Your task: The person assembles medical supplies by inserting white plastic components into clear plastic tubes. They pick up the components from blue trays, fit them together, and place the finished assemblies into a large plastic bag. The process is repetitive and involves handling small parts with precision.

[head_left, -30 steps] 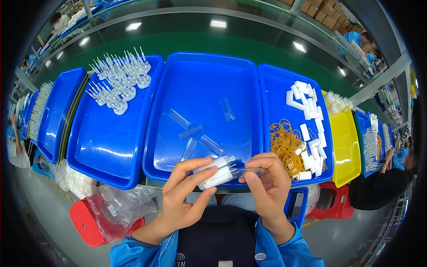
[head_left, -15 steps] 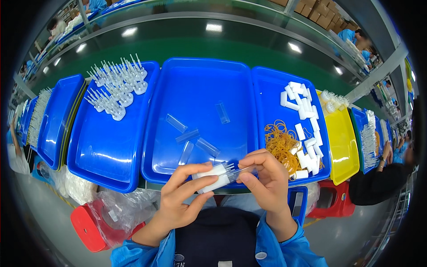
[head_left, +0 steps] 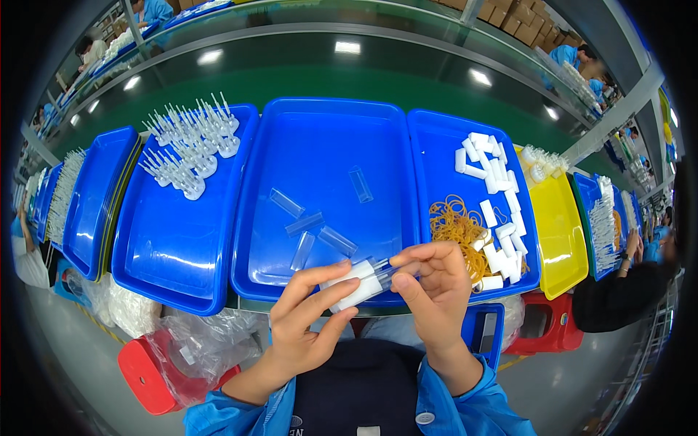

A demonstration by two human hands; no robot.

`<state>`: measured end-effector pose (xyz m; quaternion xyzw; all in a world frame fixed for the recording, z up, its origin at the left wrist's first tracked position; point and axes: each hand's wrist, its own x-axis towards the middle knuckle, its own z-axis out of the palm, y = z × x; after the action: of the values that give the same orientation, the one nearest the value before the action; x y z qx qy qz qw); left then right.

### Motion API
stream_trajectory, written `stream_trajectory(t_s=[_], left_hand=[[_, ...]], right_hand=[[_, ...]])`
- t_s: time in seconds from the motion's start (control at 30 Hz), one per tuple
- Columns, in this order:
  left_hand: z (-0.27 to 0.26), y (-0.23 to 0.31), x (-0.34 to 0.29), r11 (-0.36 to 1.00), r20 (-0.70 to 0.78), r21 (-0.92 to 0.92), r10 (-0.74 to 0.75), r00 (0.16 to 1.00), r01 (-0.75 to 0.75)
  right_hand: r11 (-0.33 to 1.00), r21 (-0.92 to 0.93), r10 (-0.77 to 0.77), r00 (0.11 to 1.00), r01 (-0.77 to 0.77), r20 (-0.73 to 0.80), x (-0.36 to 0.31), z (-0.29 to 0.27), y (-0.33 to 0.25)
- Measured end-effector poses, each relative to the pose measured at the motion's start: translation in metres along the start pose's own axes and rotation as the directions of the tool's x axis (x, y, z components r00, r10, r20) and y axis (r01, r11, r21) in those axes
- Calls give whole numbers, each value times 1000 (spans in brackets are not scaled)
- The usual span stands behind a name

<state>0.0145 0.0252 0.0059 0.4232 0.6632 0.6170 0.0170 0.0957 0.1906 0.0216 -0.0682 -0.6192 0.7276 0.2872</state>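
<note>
My left hand (head_left: 309, 312) is closed around a small bundle of white block-like pieces (head_left: 356, 289) over the near edge of the middle blue tray (head_left: 327, 109). Clear plastic parts (head_left: 379, 275) with thin prongs stick out of the bundle toward the right. Thumb and index finger of my right hand (head_left: 440, 287) pinch at the outer end of these clear parts. How far the clear parts reach into the white pieces is hidden by my left fingers. Several loose clear plastic sleeves (head_left: 338, 241) lie in the middle tray.
A right blue tray (head_left: 429, 145) holds white pieces (head_left: 488, 214) and tan rubber bands (head_left: 456, 227). Spiky clear parts (head_left: 190, 145) stand in the left blue tray (head_left: 167, 269). Beyond it is a yellow tray (head_left: 556, 232). Red stools (head_left: 149, 374) stand below; co-workers sit farther off.
The long clear sleeve my right fingers held has moved in against the white bundle and now sticks out less. My right fingers stay near its end; both hands shifted slightly.
</note>
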Motion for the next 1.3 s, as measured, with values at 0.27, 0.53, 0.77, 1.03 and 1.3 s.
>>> stream_trajectory(t_s=[0.27, 0.53, 0.77, 1.03, 1.3], left_hand=[[9, -4, -2, 984, -66, 155, 95, 993, -84], [21, -16, -1, 903, -124, 354, 304, 945, -244], [14, -12, 2, 872, -175, 449, 301, 937, -197], [-6, -19, 12, 972, -252, 224, 129, 959, -72], [-3, -20, 13, 976, -221, 212, 91, 971, -43]], right_hand=[[858, -506, -118, 993, 88, -27, 3, 11, -4], [518, -818, -330, 941, 249, 77, -5, 30, 6], [521, -765, -322, 918, 377, 233, 4, 25, 1], [397, -906, -309, 951, 146, 17, 22, -91, -52], [519, -855, -96, 993, -14, -74, 2, -113, -45]])
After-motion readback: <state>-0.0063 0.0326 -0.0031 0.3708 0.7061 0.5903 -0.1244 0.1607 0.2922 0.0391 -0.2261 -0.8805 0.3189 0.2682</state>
